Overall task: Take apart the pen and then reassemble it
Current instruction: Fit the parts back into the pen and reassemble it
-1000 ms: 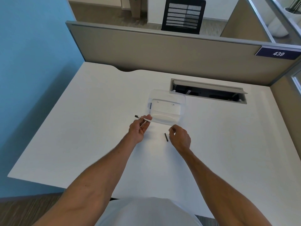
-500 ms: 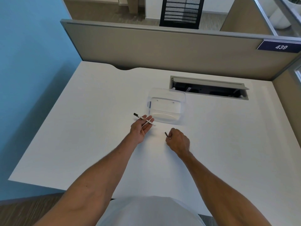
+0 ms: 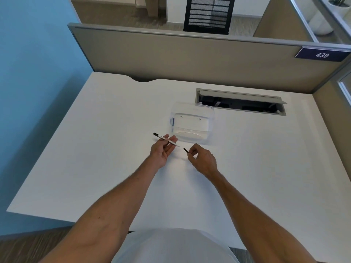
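A thin white pen body (image 3: pixel 167 140) with a black tip at its left end lies across the fingers of my left hand (image 3: pixel 161 151), which is palm up and holds it loosely. A short black pen cap (image 3: pixel 186 150) is pinched between thumb and forefinger of my right hand (image 3: pixel 203 160), lifted just off the white desk (image 3: pixel 106 149). The cap's free end points toward the pen's white right end, with a small gap between them.
A clear plastic container (image 3: pixel 192 124) sits on the desk just beyond both hands. An open cable hatch (image 3: pixel 240 101) lies behind it to the right. A grey partition (image 3: pixel 171 54) bounds the desk's far edge, and a blue wall stands at the left.
My right hand picked the black cap up from the desk and raised it toward the pen. My left hand opened palm up and shifted the pen slightly.
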`<action>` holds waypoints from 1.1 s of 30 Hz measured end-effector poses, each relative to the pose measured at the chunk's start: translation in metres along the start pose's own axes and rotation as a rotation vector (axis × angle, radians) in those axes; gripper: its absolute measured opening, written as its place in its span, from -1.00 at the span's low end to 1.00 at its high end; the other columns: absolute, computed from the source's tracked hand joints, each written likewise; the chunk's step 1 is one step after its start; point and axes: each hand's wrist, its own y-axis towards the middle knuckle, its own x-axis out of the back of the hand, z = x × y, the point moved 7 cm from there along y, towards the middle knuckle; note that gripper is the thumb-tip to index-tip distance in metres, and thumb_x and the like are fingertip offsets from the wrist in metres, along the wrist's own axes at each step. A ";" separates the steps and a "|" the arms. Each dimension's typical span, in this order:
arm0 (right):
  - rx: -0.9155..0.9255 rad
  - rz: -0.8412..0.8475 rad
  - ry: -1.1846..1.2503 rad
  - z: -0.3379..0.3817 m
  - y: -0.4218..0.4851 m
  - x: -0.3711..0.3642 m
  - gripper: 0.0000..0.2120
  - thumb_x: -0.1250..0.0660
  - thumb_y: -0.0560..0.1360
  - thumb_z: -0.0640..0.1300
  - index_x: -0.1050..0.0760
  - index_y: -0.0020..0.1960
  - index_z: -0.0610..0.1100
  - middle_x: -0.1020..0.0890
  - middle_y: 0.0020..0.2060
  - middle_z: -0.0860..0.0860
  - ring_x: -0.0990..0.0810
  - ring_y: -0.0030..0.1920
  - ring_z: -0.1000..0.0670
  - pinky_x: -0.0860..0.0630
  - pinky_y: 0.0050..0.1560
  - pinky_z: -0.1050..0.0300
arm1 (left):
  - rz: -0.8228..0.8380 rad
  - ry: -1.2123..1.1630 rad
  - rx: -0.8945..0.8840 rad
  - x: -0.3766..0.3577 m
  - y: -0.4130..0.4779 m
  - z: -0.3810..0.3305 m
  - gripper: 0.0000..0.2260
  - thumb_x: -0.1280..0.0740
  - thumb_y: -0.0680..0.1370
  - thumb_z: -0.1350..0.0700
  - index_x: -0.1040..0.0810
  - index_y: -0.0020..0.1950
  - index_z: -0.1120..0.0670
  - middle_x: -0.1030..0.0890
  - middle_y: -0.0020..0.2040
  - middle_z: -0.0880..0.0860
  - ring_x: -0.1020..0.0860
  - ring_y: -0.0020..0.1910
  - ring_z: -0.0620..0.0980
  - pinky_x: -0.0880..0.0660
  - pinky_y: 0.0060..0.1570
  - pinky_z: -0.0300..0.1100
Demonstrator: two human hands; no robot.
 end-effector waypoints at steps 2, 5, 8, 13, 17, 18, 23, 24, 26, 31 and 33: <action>0.024 -0.009 0.012 0.005 -0.001 0.002 -0.88 -0.38 0.68 -0.02 -0.60 0.15 -0.04 -0.78 0.05 0.15 -0.65 -0.11 0.02 -0.58 -0.03 0.07 | 0.028 -0.012 0.003 -0.002 -0.002 0.000 -0.60 -0.16 0.79 0.31 -0.39 0.64 0.27 -0.56 0.54 0.29 -0.54 0.57 0.23 -0.51 0.50 0.02; 0.047 -0.021 0.029 0.011 -0.002 0.005 -0.89 -0.40 0.66 -0.01 -0.60 0.14 -0.01 -0.78 0.01 0.17 -0.64 -0.14 0.04 -0.62 0.02 0.03 | 0.052 -0.032 0.000 -0.004 -0.005 -0.002 -0.61 -0.15 0.79 0.31 -0.39 0.64 0.27 -0.56 0.54 0.29 -0.56 0.54 0.23 -0.54 0.45 0.02; 0.068 -0.031 0.038 0.016 -0.004 0.007 -0.89 -0.41 0.66 0.00 -0.60 0.14 0.00 -0.77 0.00 0.17 -0.63 -0.15 0.05 -0.61 0.00 0.04 | 0.060 -0.048 -0.003 -0.005 -0.007 -0.003 -0.60 -0.16 0.78 0.32 -0.39 0.64 0.27 -0.56 0.53 0.29 -0.60 0.45 0.22 -0.56 0.43 0.03; 0.081 -0.042 0.049 0.019 -0.004 0.009 -0.89 -0.42 0.66 0.00 -0.60 0.14 -0.01 -0.73 -0.05 0.21 -0.62 -0.18 0.05 -0.54 -0.09 0.10 | 0.060 -0.052 -0.006 -0.006 -0.008 -0.001 -0.61 -0.17 0.78 0.32 -0.38 0.64 0.28 -0.57 0.53 0.29 -0.61 0.34 0.19 -0.53 0.43 0.03; 0.095 -0.037 0.043 0.021 -0.003 0.010 -0.89 -0.43 0.67 -0.01 -0.61 0.14 -0.02 -0.75 -0.04 0.18 -0.60 -0.17 0.07 -0.56 -0.07 0.09 | 0.055 -0.055 -0.012 -0.007 -0.009 -0.001 -0.60 -0.17 0.78 0.31 -0.38 0.64 0.28 -0.56 0.54 0.29 -0.61 0.34 0.19 -0.52 0.45 0.03; 0.099 -0.036 0.039 0.021 -0.003 0.011 -0.89 -0.43 0.67 -0.01 -0.61 0.15 -0.02 -0.76 -0.02 0.17 -0.60 -0.16 0.07 -0.57 -0.05 0.08 | 0.052 -0.053 -0.011 -0.007 -0.010 0.000 -0.60 -0.17 0.78 0.31 -0.38 0.64 0.28 -0.56 0.53 0.29 -0.61 0.36 0.20 -0.52 0.47 0.03; 0.117 -0.038 0.012 0.021 -0.001 0.014 -0.90 -0.42 0.66 -0.02 -0.61 0.13 -0.02 -0.78 -0.01 0.14 -0.61 -0.14 0.07 -0.63 0.02 0.02 | 0.021 -0.015 -0.022 -0.008 -0.011 -0.001 -0.60 -0.18 0.78 0.31 -0.38 0.64 0.27 -0.57 0.53 0.29 -0.55 0.55 0.25 -0.53 0.47 0.03; 0.117 -0.043 0.008 0.021 -0.001 0.015 -0.90 -0.42 0.66 -0.02 -0.61 0.12 -0.02 -0.78 -0.02 0.14 -0.63 -0.12 0.05 -0.64 0.02 0.01 | 0.015 -0.007 -0.023 -0.008 -0.011 -0.001 -0.60 -0.19 0.78 0.31 -0.38 0.64 0.27 -0.58 0.52 0.29 -0.55 0.55 0.26 -0.52 0.50 0.04; 0.116 -0.058 0.007 0.021 0.000 0.017 -0.92 -0.43 0.65 -0.03 -0.61 0.11 -0.02 -0.77 -0.03 0.14 -0.66 -0.07 0.03 -0.65 0.03 -0.01 | 0.002 0.008 -0.024 -0.007 -0.010 -0.002 -0.60 -0.19 0.78 0.31 -0.38 0.64 0.27 -0.57 0.53 0.29 -0.55 0.55 0.27 -0.48 0.56 0.07; 0.096 -0.087 0.049 0.022 0.002 0.016 -0.89 -0.47 0.66 -0.02 -0.61 0.14 0.00 -0.75 0.02 0.15 -0.62 -0.14 0.04 -0.61 -0.03 0.04 | -0.006 0.042 -0.014 -0.007 -0.009 0.002 -0.60 -0.21 0.77 0.31 -0.38 0.64 0.26 -0.58 0.52 0.29 -0.56 0.54 0.28 -0.45 0.60 0.11; 0.089 -0.087 0.064 0.025 0.003 0.015 -0.84 -0.50 0.64 -0.02 -0.60 0.18 -0.01 -0.75 0.05 0.17 -0.67 -0.11 0.00 -0.57 -0.04 0.07 | 0.008 0.049 -0.005 -0.009 -0.010 0.004 -0.59 -0.21 0.77 0.32 -0.38 0.64 0.25 -0.58 0.52 0.29 -0.56 0.54 0.27 -0.45 0.60 0.11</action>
